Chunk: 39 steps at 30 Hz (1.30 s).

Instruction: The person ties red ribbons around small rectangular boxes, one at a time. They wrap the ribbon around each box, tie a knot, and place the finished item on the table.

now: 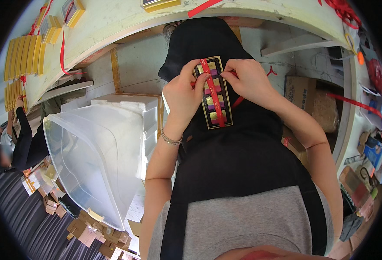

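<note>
A long narrow gold-edged box [229, 112] with several gold and purple wrapped pieces lies over my lap, on the black apron [239, 156]. A printed red ribbon [214, 94] runs lengthwise over it. At the box's upper left edge, my left hand [186, 92] grips the box and ribbon between thumb and fingers. My right hand [250, 79] is at the upper right edge, its thumb and fingertips pinched on a piece of red ribbon. More red ribbon [238, 102] hangs below the right hand, partly hidden by it.
A white table [113, 37] curves around in front, bearing rows of yellow-edged boxes [25, 57] and loose red ribbons [343, 13]. A clear plastic bin [90, 162] stands at the left. Cardboard boxes [298, 94] sit under the table at right. Other people [25, 139] are at far left.
</note>
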### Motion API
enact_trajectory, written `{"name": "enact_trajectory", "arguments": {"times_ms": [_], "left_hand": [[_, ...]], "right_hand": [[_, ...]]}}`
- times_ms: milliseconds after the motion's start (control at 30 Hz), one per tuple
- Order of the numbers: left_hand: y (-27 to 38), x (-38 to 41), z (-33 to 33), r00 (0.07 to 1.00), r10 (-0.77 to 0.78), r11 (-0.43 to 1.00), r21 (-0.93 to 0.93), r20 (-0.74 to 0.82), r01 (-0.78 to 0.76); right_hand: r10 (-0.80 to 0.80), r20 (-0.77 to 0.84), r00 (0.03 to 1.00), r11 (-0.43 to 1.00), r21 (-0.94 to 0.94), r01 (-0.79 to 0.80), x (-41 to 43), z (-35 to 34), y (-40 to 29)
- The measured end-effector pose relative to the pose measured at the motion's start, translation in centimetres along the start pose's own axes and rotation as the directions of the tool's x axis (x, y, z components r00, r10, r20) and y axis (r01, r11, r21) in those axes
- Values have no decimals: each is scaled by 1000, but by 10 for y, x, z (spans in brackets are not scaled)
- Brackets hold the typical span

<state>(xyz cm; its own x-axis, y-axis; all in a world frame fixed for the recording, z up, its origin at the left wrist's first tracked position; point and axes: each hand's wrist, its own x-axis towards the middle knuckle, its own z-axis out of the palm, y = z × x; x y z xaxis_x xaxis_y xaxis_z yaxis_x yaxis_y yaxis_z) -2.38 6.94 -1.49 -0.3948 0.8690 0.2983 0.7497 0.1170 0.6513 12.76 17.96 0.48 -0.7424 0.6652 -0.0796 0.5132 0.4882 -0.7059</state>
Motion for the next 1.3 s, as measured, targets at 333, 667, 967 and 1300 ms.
{"name": "enact_trajectory", "arguments": {"times_ms": [333,667,967,1300], "left_hand": [[-6,44,-17,942,20,995,-102,334,15],[-8,81,-83,746,-304,931,19,593,364],[18,51,9,987,104,991,-94,121,-93],[17,8,54,954,253,943,-180,-164,-281]], "right_hand": [[-155,-197,968,939,-334,83,30,-1,-4],[-277,-233,932,848,-515,123,31,15,-3],[-194,-185,963,953,-270,140,35,5,-5],[-516,70,854,849,176,499,12,-36,-19]]}}
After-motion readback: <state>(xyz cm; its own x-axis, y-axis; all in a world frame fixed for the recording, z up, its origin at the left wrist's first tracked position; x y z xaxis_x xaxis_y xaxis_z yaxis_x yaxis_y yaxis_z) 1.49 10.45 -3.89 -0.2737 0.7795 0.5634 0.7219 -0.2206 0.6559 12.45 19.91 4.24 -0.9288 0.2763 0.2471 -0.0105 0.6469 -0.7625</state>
